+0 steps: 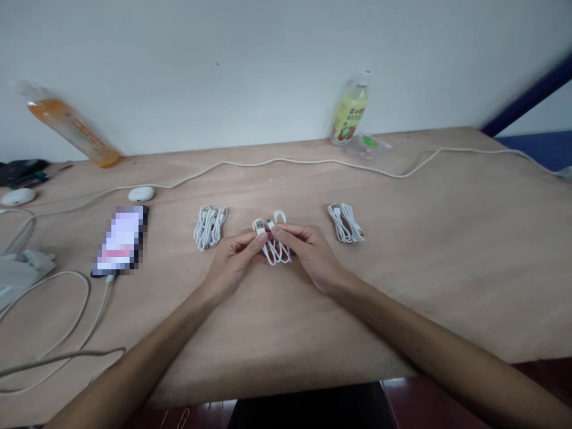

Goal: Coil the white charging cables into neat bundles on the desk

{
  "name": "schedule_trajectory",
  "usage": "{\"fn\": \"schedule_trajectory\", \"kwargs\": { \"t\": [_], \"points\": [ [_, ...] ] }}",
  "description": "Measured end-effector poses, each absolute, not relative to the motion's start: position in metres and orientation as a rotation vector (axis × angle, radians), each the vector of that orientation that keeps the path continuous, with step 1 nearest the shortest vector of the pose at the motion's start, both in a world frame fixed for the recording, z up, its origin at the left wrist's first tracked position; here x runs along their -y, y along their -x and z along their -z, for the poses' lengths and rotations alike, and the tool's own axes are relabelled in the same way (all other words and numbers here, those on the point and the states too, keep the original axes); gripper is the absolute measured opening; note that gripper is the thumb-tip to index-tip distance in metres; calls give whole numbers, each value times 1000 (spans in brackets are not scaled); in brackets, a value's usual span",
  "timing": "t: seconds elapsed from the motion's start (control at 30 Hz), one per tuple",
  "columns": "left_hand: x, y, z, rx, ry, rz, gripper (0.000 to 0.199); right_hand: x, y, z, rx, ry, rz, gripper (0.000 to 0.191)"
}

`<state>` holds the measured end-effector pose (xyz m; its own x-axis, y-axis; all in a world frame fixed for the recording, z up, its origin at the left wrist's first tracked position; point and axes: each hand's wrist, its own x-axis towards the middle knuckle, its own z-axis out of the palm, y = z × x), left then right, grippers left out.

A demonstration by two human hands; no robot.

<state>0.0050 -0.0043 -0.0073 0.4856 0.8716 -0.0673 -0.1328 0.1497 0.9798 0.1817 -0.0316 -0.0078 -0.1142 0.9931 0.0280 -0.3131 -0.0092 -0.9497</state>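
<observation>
Between my hands hangs a white USB cable (277, 253), loosely looped above the wooden table (286, 322). My left hand (235, 256) pinches it near its larger USB plug, thumb on top. Its smaller plug is in a pinch between the thumb and fingers of my right hand (313, 250); the two plugs are side by side. To the left of my hands lies a bundle of white cables (210, 227), coiled. Another coiled white cable bundle (345, 223) lies to the right.
A long white cord (330, 161) crosses the table's back. Beyond it stand a yellow-green drink bottle (351, 113) and a leaning orange drink bottle (74, 131). A plugged-in phone (120, 238) and a white earbud case (141, 193) lie left. Small white scraps (277, 180) lie ahead.
</observation>
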Motion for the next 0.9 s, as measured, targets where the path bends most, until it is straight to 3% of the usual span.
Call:
{"fn": "schedule_trajectory", "kwargs": {
  "t": [0.9],
  "points": [
    [8, -8, 5, -777, -1189, -876, 44, 32, -182, 12, 1031, 963, -1421, 25]
  ]
}}
